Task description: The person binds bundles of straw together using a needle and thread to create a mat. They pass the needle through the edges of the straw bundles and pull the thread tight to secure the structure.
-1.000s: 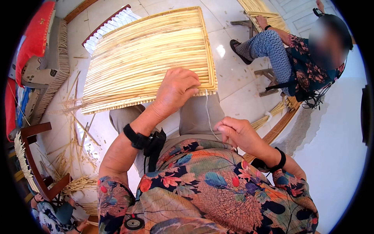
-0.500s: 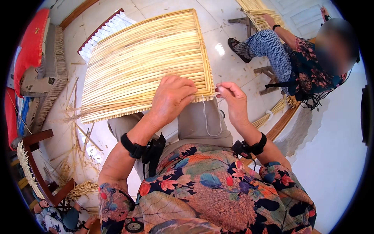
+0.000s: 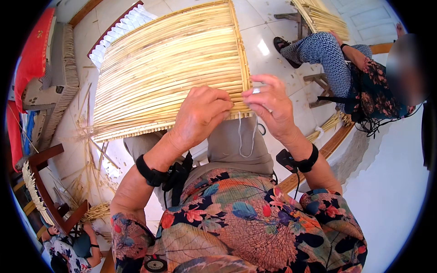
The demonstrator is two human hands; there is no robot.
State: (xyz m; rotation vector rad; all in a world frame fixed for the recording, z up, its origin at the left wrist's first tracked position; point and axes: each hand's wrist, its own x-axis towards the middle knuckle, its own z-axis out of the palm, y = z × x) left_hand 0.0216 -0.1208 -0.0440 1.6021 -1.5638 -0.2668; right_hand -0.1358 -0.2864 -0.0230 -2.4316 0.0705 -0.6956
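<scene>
A mat of straight yellow reed stalks, bound by a border along its right side, lies tilted over my lap. Near its lower right corner my left hand is closed on the mat, with thumb and fingers pressed to the stalks. My right hand, with a ring on one finger, has its fingertips bent against the right border. Whatever lies between those fingertips is hidden. A thin white thread hangs in a loop from the lower edge by that corner, in front of my trousers.
A stool with a white frilled cover stands beyond the mat. Loose stalks litter the tiled floor at left, near a sofa. A co-worker sits at right by another reed mat. Another person is at lower left.
My right hand has moved left from the air beside the mat onto its border. My left hand keeps its place on the stalks. The co-worker's arm has drawn back from the other mat's middle.
</scene>
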